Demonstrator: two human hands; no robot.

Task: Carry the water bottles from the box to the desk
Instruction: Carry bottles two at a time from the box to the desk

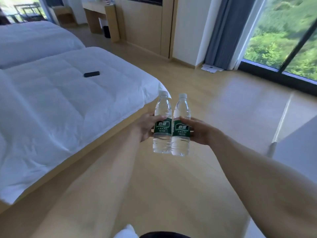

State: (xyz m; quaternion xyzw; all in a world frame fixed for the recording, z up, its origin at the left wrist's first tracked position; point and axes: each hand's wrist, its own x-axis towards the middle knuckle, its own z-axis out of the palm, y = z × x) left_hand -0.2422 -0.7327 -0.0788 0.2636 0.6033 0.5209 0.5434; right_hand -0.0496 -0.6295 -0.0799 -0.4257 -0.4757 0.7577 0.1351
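Two clear water bottles with green labels and white caps are held upright side by side in front of me, above the wooden floor. My left hand (145,127) grips the left bottle (162,124) around its label. My right hand (200,131) grips the right bottle (181,126) the same way. The two bottles touch each other. A wooden desk (98,9) stands far off at the back of the room. No box is in view.
A bed with a white duvet (60,103) fills the left side, with a small black device (91,74) lying on it. A wooden cabinet wall (145,28) and grey curtain (223,31) stand ahead. A large window (283,40) is at the right. Bare floor (197,93) stretches ahead.
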